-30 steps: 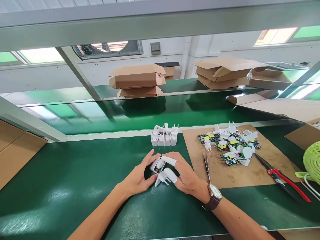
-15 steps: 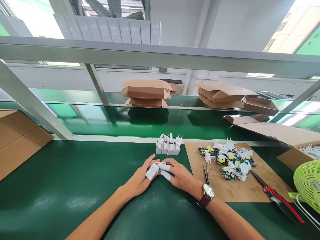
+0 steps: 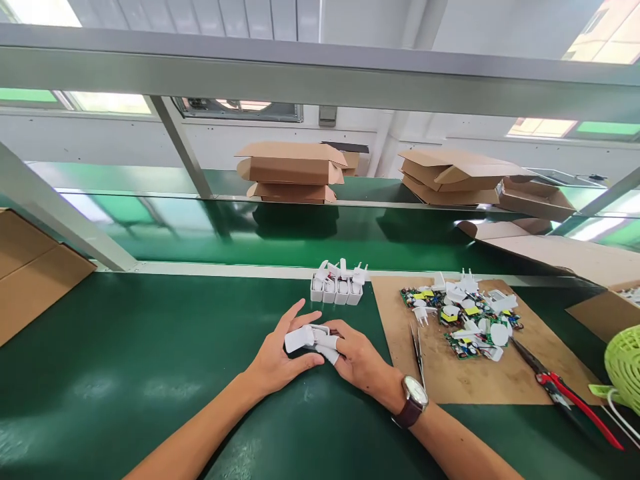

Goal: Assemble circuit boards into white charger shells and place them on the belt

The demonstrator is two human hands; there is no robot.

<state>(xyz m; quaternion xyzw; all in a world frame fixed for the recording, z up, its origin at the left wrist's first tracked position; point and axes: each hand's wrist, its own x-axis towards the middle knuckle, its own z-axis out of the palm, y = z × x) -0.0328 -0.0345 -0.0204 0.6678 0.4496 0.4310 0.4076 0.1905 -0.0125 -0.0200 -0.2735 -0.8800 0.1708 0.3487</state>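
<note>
A white plastic charger housing (image 3: pixel 301 339) with a flat round-cornered piece at its left end is between my hands, low over the green table. My left hand (image 3: pixel 279 353) is wrapped round its left side, thumb below and fingers above. White covers sit on some fingertips of my right hand (image 3: pixel 361 353), which grips the right side of the housing. Just beyond stands a row of several white housings (image 3: pixel 337 291) with plug parts resting on top. The inside of the held housing is mostly hidden by my fingers.
Circuit boards with white plug parts (image 3: pixel 465 313) lie heaped on a brown cardboard sheet (image 3: pixel 400 333) at the right. Beside them are tweezers (image 3: pixel 418 353), red-handled snips (image 3: pixel 560 387) and a green fan (image 3: pixel 625 367). Cardboard boxes (image 3: pixel 290 167) rest behind; another box (image 3: pixel 45 273) stands left.
The view has tilted down slightly. My left thumb has moved to below the housing and my left fingers have spread a little. The flat white piece has turned more level.
</note>
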